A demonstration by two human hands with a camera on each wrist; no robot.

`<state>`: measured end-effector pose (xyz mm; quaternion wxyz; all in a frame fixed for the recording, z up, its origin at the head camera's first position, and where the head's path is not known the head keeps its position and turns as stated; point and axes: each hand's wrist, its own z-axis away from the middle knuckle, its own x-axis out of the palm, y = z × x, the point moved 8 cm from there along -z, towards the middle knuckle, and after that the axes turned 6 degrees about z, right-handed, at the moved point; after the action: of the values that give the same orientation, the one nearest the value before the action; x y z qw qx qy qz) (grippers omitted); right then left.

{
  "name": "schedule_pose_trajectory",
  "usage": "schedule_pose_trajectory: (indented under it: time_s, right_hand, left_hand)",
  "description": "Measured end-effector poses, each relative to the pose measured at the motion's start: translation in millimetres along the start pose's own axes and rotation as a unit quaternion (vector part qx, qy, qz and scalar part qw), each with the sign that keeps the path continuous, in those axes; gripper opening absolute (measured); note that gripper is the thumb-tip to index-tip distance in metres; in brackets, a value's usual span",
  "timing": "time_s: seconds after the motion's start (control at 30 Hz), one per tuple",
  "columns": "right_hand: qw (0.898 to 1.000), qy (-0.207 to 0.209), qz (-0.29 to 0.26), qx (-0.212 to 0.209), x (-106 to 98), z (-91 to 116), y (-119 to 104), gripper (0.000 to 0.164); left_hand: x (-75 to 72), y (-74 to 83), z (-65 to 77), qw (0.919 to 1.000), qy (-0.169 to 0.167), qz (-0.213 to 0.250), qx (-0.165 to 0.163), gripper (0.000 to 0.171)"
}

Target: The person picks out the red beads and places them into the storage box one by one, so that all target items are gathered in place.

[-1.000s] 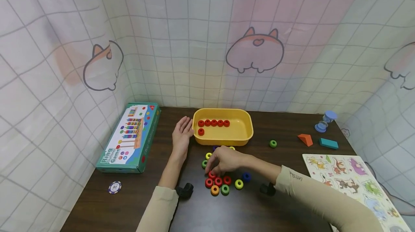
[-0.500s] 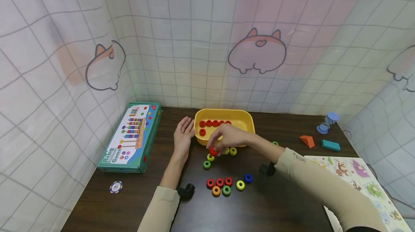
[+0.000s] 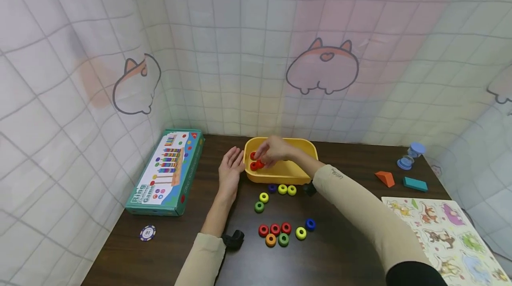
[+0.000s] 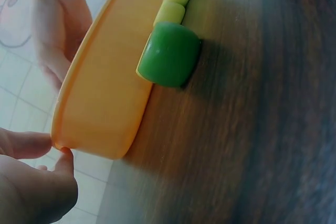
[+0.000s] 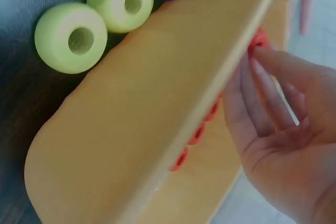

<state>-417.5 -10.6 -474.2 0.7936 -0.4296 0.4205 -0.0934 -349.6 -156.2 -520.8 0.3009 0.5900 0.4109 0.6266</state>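
My right hand (image 3: pixel 276 149) reaches into the yellow tray (image 3: pixel 294 172) and pinches a red ring (image 5: pixel 259 39) between thumb and fingertips. It sits beside another red ring (image 3: pixel 253 166) near the tray's left end. Along the inner far side, a row of red rings (image 5: pixel 197 134) shows past the rim in the right wrist view; the hand covers most of it in the head view. My left hand (image 3: pixel 230 170) rests at the tray's left end, fingers extended and fingertips touching the rim.
In front of the tray lie yellow rings (image 3: pixel 282 189), a dark blue ring (image 3: pixel 272 188) and a green ring (image 3: pixel 259 207). Closer are red rings (image 3: pixel 274 229) and an orange ring (image 3: pixel 270 240). A game box (image 3: pixel 168 172) stands left; a sticker board (image 3: pixel 440 232), blocks (image 3: pixel 415 184) and an hourglass (image 3: pixel 411 156) lie right.
My right hand has picked a red ring up from the near cluster and carried it away from me into the tray. The left hand has stayed at the tray's end.
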Motion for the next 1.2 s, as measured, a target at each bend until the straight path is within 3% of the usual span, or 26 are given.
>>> schedule_pose_trajectory:
  time_s: [0.2,0.37,0.5,0.63,0.77,0.87,1.03,1.2]
  right_hand:
    - [0.998,0.034,0.05,0.031,0.2,-14.4,17.6,0.017]
    - [0.996,0.045,0.066,0.031,0.1,-9.9,20.1,0.017]
    - [0.994,0.051,0.097,-0.004,-2.4,7.3,2.4,0.017]
    - [0.986,0.047,0.142,-0.076,2.1,42.1,-29.4,0.014]
    - [0.975,0.001,0.172,-0.14,24.5,81.8,-51.6,0.014]
    - [0.969,-0.056,0.18,-0.161,47.9,106.4,-52.5,0.016]
    - [0.962,-0.113,0.183,-0.168,81.5,131.2,-33.1,0.018]
    - [0.965,-0.126,0.169,-0.159,99.1,138.6,-11.0,0.015]
  left_hand:
    - [-1.0,-0.9,-0.1,1.0,0.008,-0.001,0.004,0.059]
    - [3.3,-1.9,-0.2,1.0,0.006,0.005,0.001,0.06]
    - [3.7,0.6,0.5,1.0,0.004,0.007,-0.005,0.06]
    - [2.0,1.5,-0.4,1.0,0.001,0.007,-0.006,0.06]
    - [-0.3,1.2,-1.8,1.0,0.005,-0.001,0.0,0.059]
    - [-1.0,1.8,-2.0,0.9999,0.008,-0.011,0.001,0.059]
    - [-0.5,0.8,-1.3,0.9999,0.009,-0.01,-0.003,0.06]
    - [2.1,-0.7,0.4,0.9999,0.003,-0.001,-0.012,0.06]
